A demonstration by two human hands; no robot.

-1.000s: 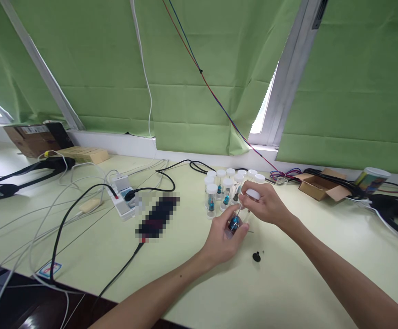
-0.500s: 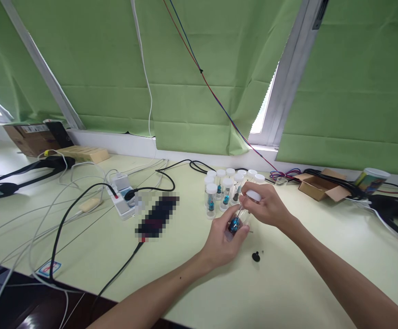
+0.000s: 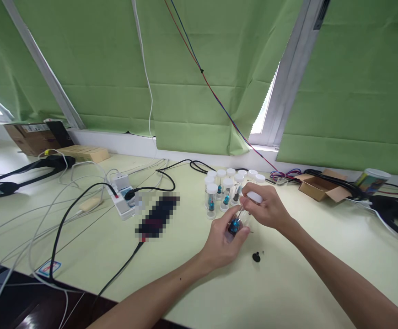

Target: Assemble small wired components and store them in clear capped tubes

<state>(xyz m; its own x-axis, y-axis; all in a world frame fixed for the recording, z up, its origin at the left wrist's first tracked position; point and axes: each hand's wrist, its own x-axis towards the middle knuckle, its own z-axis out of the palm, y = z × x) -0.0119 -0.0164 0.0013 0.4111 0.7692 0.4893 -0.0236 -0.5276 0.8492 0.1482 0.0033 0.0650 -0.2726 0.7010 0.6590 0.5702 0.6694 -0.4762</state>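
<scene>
My left hand [image 3: 223,240] is closed round the lower part of a clear plastic tube [image 3: 233,226] with a blue and black piece inside, held tilted over the table. My right hand [image 3: 266,205] grips the upper end, its fingers wrapped about a white cap [image 3: 254,197]. A thin metal shaft runs between the two hands; part of the tube is hidden by fingers. Just behind stand several capped clear tubes [image 3: 211,203] with similar blue parts. A small black round part with a stub [image 3: 256,257] lies in front of my hands, a tiny bit beside it.
To the left are a power strip [image 3: 123,203], a pixelated dark device [image 3: 158,217] and tangled cables. An opened cardboard box [image 3: 317,187], a printed can [image 3: 372,180] and a black strap-like object [image 3: 394,208] sit at right. Green blinds [image 3: 199,105] hang behind the table.
Almost nothing differs. The right hand has shifted very slightly right and down with the white cap; the left hand keeps its hold on the tube.
</scene>
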